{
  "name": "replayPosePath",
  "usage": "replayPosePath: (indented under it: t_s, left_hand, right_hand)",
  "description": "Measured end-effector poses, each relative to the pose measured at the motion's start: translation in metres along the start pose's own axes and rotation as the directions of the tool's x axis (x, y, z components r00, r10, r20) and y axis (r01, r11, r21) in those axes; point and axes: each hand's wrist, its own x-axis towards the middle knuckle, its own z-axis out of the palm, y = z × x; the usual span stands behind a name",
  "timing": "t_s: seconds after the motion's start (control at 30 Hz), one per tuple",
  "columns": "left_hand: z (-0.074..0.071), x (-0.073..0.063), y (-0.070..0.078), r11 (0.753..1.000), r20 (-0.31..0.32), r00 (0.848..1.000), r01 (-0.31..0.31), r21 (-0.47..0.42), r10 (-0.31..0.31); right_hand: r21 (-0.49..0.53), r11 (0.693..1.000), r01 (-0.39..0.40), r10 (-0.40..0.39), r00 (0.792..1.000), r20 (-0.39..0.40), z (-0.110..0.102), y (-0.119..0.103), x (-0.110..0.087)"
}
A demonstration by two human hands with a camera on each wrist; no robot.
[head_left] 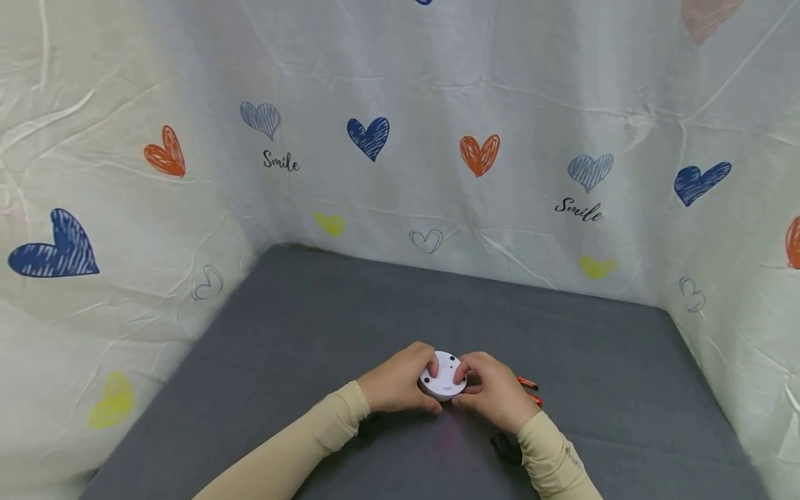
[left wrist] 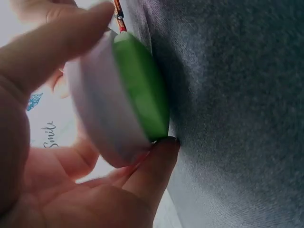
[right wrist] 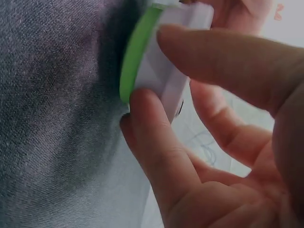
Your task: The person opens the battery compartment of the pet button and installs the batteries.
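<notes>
In the head view the marks on the round white device (head_left: pixel 445 383) were too small to make out, the left hand (head_left: pixel 400 378) and right hand (head_left: pixel 495 392) covered parts of its rim, and its green underside (left wrist: pixel 142 88) did not show. Two red-and-black sticks (head_left: pixel 528 382) were partly hidden behind the right hand, and the right sleeve (head_left: pixel 553 451) covered part of a dark object (head_left: pixel 503 448), its kind impossible to tell. The print on that sleeve was unreadable. The bottom edge cut off both sleeves and the bench (head_left: pixel 350 312); a red heart (head_left: pixel 794 242) ran off the right edge. In the left wrist view the device's white side was blurred.
</notes>
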Motion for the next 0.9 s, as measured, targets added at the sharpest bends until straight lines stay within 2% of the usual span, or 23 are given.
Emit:
replayPosePath:
  t_s: [0.1, 0.17, 0.27, 0.37, 0.5, 0.57, 0.73, 0.9]
  left_hand:
    - [0.001, 0.0, -0.001, 1.0, 0.028, 0.999, -0.016, 0.001, 0.016]
    - [0.0, 0.0, -0.001, 0.999, 0.052, 0.998, -0.029, -0.014, 0.03]
    - [-0.001, 0.0, -0.003, 0.999, 0.1, 0.994, -0.041, -0.035, 0.044]
    - [-0.002, 0.001, -0.005, 0.996, 0.136, 0.989, -0.051, -0.068, 0.06]
    - [-0.003, 0.004, -0.009, 0.993, 0.138, 0.986, -0.076, -0.094, 0.089]
    - [-0.005, 0.005, -0.01, 0.993, 0.136, 0.987, -0.069, -0.097, 0.081]
    - [-0.006, 0.007, -0.012, 0.995, 0.13, 0.991, -0.023, -0.097, 0.036]
    - [-0.005, 0.005, -0.013, 0.997, 0.13, 0.991, -0.025, -0.079, 0.035]
  right_hand:
    - [-0.06, 0.998, 0.022, -0.021, 0.999, 0.024, 0.001, -0.002, -0.002]
    - [-0.144, 0.988, 0.049, -0.046, 0.999, 0.023, 0.001, -0.005, -0.003]
    - [-0.285, 0.953, 0.108, -0.111, 0.994, 0.005, 0.004, -0.009, -0.004]
    - [-0.362, 0.917, 0.166, -0.181, 0.983, -0.009, 0.009, -0.011, -0.004]
    - [-0.424, 0.875, 0.233, -0.271, 0.962, -0.029, 0.014, -0.012, -0.002]
    - [-0.455, 0.856, 0.247, -0.297, 0.954, -0.039, 0.014, -0.013, 0.0]
    - [-0.497, 0.835, 0.236, -0.293, 0.955, -0.039, 0.013, -0.016, 0.003]
    - [-0.52, 0.811, 0.267, -0.32, 0.947, -0.013, 0.015, -0.015, 0.002]
